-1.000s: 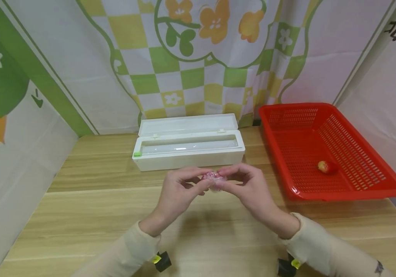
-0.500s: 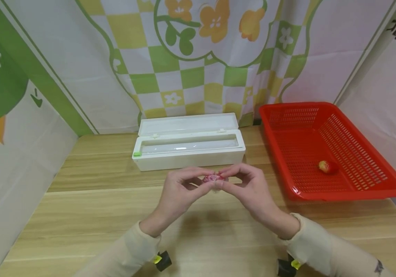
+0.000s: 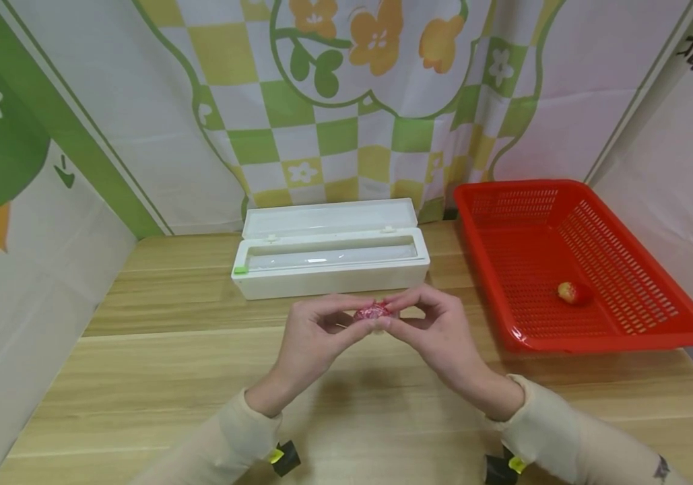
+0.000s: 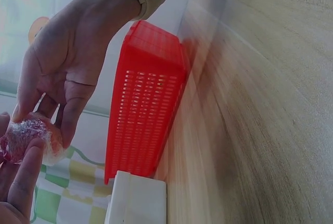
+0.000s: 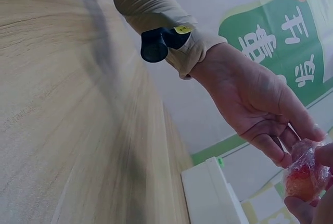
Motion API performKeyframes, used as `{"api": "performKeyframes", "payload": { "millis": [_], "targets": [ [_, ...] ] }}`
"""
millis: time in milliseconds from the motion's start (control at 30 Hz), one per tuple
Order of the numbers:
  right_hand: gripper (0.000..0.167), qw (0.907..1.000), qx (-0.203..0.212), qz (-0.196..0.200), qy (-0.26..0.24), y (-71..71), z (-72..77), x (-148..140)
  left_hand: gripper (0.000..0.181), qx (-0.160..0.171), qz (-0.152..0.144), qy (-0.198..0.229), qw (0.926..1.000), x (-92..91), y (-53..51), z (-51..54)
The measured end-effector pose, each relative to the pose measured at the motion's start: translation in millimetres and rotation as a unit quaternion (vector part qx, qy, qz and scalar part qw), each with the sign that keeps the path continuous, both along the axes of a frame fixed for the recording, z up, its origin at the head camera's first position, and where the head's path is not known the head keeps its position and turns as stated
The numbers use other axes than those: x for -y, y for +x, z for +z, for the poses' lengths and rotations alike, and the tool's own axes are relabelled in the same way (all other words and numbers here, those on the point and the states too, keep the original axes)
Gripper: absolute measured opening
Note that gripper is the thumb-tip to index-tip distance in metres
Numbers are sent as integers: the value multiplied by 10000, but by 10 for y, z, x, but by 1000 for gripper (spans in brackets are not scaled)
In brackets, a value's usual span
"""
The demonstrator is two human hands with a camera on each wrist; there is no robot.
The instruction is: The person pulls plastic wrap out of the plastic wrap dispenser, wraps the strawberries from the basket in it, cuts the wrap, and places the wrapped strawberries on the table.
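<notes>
Above the table, in the head view, both hands hold a small red strawberry (image 3: 373,311) wrapped in clear cling film. My left hand (image 3: 312,337) pinches its left side between thumb and fingers, and my right hand (image 3: 440,333) pinches the right side. The right wrist view shows crinkled film around the red and pale strawberry (image 5: 303,181), with fingertips pressed against it from both sides. Crumpled film (image 4: 28,136) glints in the left wrist view. Fingers cover part of the fruit.
Behind the hands stands a white cling film box (image 3: 334,276) with its lid raised and a roll inside. To the right is a red plastic basket (image 3: 498,296) holding another strawberry (image 3: 572,292). A patterned curtain (image 3: 334,141) hangs behind the wooden table (image 3: 158,364).
The fingers shift slightly around the wrapped strawberry, and more of its red shows between them. Both arms stay nearly in place; box and basket have not moved.
</notes>
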State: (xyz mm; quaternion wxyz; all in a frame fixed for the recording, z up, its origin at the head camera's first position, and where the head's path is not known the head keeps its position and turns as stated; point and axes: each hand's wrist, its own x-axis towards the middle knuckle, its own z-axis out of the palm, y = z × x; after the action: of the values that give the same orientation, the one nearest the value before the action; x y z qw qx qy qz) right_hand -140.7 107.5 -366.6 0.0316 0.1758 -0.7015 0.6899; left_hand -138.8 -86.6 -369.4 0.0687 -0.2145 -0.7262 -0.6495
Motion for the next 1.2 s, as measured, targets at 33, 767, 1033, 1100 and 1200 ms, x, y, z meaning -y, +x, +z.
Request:
{"api": "performKeyframes", "payload": {
  "millis": [33, 767, 1033, 1100, 1200],
  "targets": [
    [17, 10000, -14, -14, 21, 1, -4, 2, 26, 13, 6, -1, 10000, 0, 0, -1],
    [46, 9933, -1018, -195, 505, -3, -36, -12, 20, 558, -9, 565, 9968, 21, 9, 9],
    [47, 9960, -515, 11, 735, -9, -13, -25, 19, 631, -124, 757, 9951, 14, 19, 23],
    [43, 9968, -443, 88, 666, -17, -16, -19, 19, 648, -225, 840, 9941, 13, 20, 31],
    [40, 9974, -404, 82, 586, -26, -19, -15, 19, 632, -371, 931, 9930, 12, 21, 43]
  ]
}}
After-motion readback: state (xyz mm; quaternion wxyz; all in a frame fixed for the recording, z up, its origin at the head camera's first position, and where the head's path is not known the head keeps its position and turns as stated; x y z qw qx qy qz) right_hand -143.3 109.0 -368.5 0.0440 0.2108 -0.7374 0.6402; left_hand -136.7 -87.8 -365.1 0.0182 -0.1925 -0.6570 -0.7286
